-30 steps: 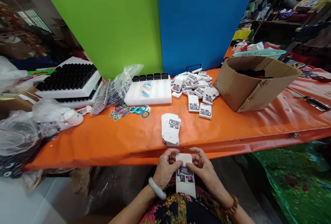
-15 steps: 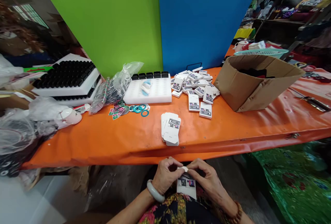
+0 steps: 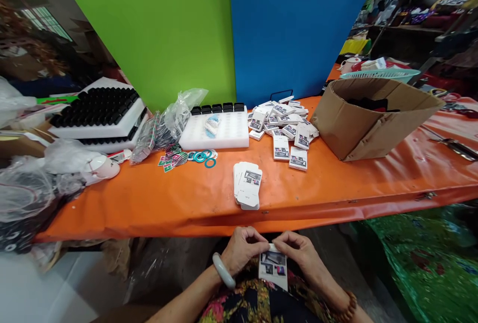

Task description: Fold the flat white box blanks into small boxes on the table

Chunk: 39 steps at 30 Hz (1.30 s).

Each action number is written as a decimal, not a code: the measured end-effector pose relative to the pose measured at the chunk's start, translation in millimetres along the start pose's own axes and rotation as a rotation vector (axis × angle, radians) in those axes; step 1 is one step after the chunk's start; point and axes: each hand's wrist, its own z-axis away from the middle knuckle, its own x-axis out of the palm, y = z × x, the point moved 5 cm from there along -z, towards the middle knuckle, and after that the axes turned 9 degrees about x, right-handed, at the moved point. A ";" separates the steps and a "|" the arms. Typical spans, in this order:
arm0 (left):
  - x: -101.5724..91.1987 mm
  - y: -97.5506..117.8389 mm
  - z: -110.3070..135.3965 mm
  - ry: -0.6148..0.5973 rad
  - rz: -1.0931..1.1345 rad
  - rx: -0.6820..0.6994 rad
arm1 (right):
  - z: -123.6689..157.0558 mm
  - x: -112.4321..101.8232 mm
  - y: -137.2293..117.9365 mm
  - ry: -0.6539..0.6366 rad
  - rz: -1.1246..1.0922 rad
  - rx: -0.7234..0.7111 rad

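Carton (image 3: 274,269) lowered, flap folded; left hand (image 3: 242,252), right hand (image 3: 300,256) seemingly hide top edge.

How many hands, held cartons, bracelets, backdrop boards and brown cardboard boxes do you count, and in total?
Hands: 2, left hand and right hand
Held carton: 1
Bracelets: 2, white bangle, bead bracelet
Backdrop boards: 2, green board, blue board
Brown cardboard box: 1
Total: 8

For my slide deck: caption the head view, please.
Left hand and right hand pinch a small white printed cardboard carton at its top, below an orange-covered table bearing stacked flat white card blanks.
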 end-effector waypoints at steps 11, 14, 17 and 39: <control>4.5 -7.1 2.5 -0.048 -0.105 -0.018 | -1.5 -1.4 -10.2 -0.109 0.345 -0.042; 1.7 0.5 -1.5 -0.005 -0.140 0.037 | -15.0 2.8 -20.4 -0.233 0.396 0.012; -10.5 21.1 -10.6 0.091 -0.182 0.215 | -35.8 -0.8 -57.6 -0.290 0.442 -0.038; -50.3 20.4 -58.5 0.365 -0.896 0.410 | -132.1 44.7 -142.0 0.291 1.235 -0.358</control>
